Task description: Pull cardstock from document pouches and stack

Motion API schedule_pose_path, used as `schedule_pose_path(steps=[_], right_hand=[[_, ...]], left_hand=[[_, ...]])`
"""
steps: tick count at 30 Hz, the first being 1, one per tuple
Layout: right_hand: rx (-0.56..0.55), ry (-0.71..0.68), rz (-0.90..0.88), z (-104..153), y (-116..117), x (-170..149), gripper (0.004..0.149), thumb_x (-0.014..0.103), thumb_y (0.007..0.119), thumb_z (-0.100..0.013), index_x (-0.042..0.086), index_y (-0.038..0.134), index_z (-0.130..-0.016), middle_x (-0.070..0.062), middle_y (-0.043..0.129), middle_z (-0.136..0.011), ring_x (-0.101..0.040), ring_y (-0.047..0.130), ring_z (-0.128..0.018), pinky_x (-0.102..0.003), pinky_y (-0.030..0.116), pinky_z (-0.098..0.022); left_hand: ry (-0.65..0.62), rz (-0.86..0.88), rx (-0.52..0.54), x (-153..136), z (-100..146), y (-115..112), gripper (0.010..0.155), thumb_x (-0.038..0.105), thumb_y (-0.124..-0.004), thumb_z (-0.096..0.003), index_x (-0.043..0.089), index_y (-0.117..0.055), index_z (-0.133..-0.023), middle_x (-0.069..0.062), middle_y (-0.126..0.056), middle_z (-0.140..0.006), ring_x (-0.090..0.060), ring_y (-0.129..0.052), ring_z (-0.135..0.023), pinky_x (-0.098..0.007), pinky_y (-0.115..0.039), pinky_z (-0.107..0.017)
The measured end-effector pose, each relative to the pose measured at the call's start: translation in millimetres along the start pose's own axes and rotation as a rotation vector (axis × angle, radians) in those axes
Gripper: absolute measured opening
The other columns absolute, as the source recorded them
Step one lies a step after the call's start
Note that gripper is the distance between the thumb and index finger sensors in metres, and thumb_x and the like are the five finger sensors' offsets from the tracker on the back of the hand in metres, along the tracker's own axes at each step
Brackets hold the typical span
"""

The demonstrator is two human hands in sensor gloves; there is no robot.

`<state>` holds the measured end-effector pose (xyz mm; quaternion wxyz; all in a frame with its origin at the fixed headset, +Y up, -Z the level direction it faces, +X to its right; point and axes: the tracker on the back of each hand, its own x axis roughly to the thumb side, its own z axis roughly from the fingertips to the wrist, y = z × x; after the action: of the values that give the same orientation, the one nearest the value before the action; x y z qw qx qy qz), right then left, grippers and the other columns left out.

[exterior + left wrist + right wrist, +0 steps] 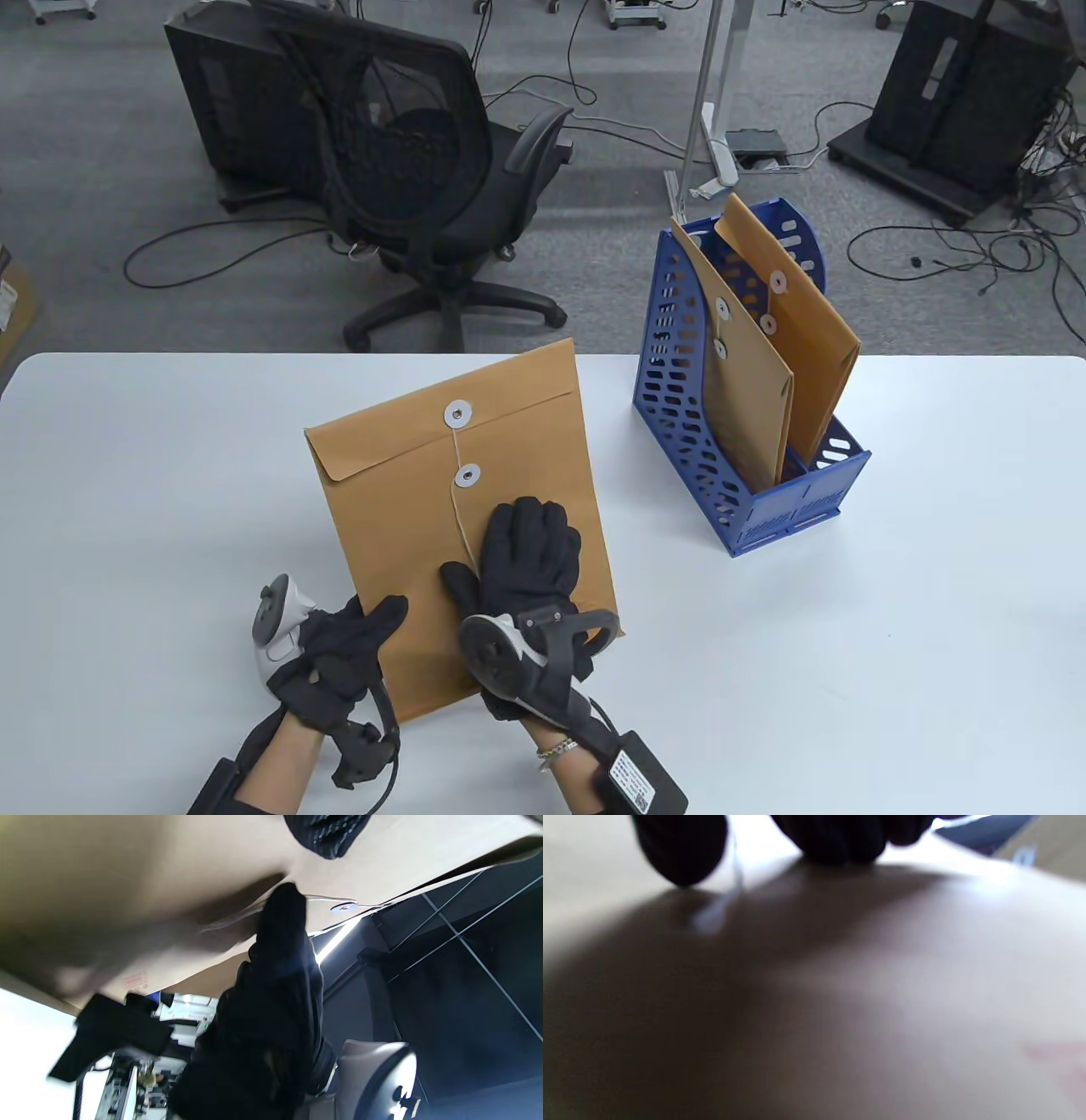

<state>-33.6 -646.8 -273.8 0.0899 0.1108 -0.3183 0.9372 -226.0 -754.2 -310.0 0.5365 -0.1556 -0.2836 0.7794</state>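
A brown document pouch (pixel 399 501) with two white string buttons is held tilted up off the white table (pixel 848 662), flap closed. My left hand (pixel 339 662) grips its lower left edge, thumb on the front. My right hand (pixel 526 552) lies flat on its lower front, fingers spread, next to the loose white string (pixel 462 526). The left wrist view shows the pouch face (pixel 127 878) and a button (pixel 343 907). The right wrist view shows the blurred pouch (pixel 840 984) under my fingertips (pixel 840 836). No cardstock is visible.
A blue perforated file holder (pixel 679 441) stands at the back right of the table with two more brown pouches (pixel 751 399) upright in it. A black office chair (pixel 424 170) stands beyond the table's far edge.
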Motion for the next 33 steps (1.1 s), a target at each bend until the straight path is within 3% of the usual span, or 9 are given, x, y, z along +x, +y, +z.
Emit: schedule_pose_path(steps=[3, 5, 13, 18, 22, 25, 28, 30, 33], right_hand=[[-0.081, -0.053, 0.171, 0, -2, 8, 0.044, 0.032, 0.075, -0.052, -0.004, 0.081, -0.076, -0.024, 0.081, -0.082, -0.049, 0.075, -0.077, -0.061, 0.065, -0.057], [-0.128, -0.078, 0.224, 0, -5, 7, 0.038, 0.03, 0.077, -0.051, -0.001, 0.084, -0.072, -0.02, 0.085, -0.076, -0.044, 0.08, -0.073, -0.058, 0.069, -0.055], [-0.211, -0.016, 0.044, -9, -37, -17, 0.039, 0.037, 0.072, -0.053, 0.005, 0.084, -0.073, -0.014, 0.084, -0.074, -0.037, 0.081, -0.069, -0.05, 0.073, -0.053], [-0.367, 0.044, 0.043, -9, -64, -39, 0.039, 0.036, 0.069, -0.055, 0.007, 0.083, -0.076, -0.013, 0.082, -0.077, -0.035, 0.08, -0.071, -0.048, 0.073, -0.055], [-0.408, 0.15, 0.078, -13, -73, -71, 0.038, 0.035, 0.07, -0.055, 0.007, 0.084, -0.076, -0.013, 0.083, -0.076, -0.036, 0.081, -0.071, -0.048, 0.073, -0.055], [-0.366, 0.216, 0.059, -16, -69, -93, 0.038, 0.034, 0.072, -0.053, 0.005, 0.086, -0.073, -0.015, 0.084, -0.074, -0.037, 0.081, -0.07, -0.05, 0.072, -0.053], [-0.262, 0.203, 0.017, -17, -57, -92, 0.037, 0.032, 0.074, -0.051, 0.003, 0.088, -0.07, -0.017, 0.085, -0.073, -0.04, 0.081, -0.069, -0.052, 0.071, -0.052], [-0.156, 0.145, 0.039, -19, -46, -82, 0.037, 0.029, 0.076, -0.05, 0.0, 0.09, -0.069, -0.019, 0.087, -0.072, -0.043, 0.081, -0.068, -0.055, 0.07, -0.052], [0.115, 0.073, 0.033, -18, -29, -59, 0.037, 0.031, 0.076, -0.051, 0.003, 0.09, -0.071, -0.017, 0.087, -0.075, -0.041, 0.081, -0.071, -0.054, 0.071, -0.054]], left_hand=[[0.029, -0.015, -0.034, -5, -4, -6, 0.052, 0.038, -0.067, -0.0559, 0.046, -0.052, -0.105, -0.007, -0.071, -0.112, -0.029, -0.082, -0.096, -0.044, -0.079, -0.062], [0.028, -0.025, -0.046, -5, -4, -8, 0.052, 0.038, -0.066, -0.0561, 0.046, -0.051, -0.105, -0.006, -0.07, -0.112, -0.028, -0.082, -0.097, -0.044, -0.078, -0.062], [0.052, -0.115, -0.021, 0, -4, -8, 0.052, 0.038, -0.068, -0.0557, 0.046, -0.054, -0.105, -0.006, -0.073, -0.111, -0.029, -0.081, -0.097, -0.047, -0.074, -0.064], [0.075, -0.155, -0.042, 0, -5, -11, 0.052, 0.038, -0.069, -0.0551, 0.044, -0.057, -0.105, -0.007, -0.076, -0.11, -0.029, -0.083, -0.095, -0.047, -0.075, -0.063], [0.08, -0.18, -0.078, 3, -5, -11, 0.052, 0.039, -0.069, -0.055, 0.044, -0.057, -0.105, -0.006, -0.078, -0.109, -0.028, -0.085, -0.094, -0.046, -0.077, -0.062], [0.053, -0.105, -0.062, 2, -4, -9, 0.052, 0.04, -0.068, -0.055, 0.044, -0.057, -0.105, -0.005, -0.079, -0.108, -0.027, -0.086, -0.094, -0.045, -0.077, -0.062], [0.028, -0.044, -0.052, 1, -3, -8, 0.052, 0.04, -0.068, -0.0553, 0.044, -0.056, -0.105, -0.005, -0.078, -0.109, -0.027, -0.086, -0.094, -0.045, -0.077, -0.062], [0.003, 0.009, -0.022, 1, -2, -6, 0.052, 0.04, -0.067, -0.0555, 0.045, -0.055, -0.106, -0.005, -0.078, -0.109, -0.027, -0.086, -0.094, -0.045, -0.077, -0.062], [-0.023, 0.036, 0.034, 1, 0, -6, 0.052, 0.041, -0.066, -0.056, 0.045, -0.052, -0.106, -0.006, -0.075, -0.11, -0.028, -0.083, -0.096, -0.045, -0.075, -0.064]])
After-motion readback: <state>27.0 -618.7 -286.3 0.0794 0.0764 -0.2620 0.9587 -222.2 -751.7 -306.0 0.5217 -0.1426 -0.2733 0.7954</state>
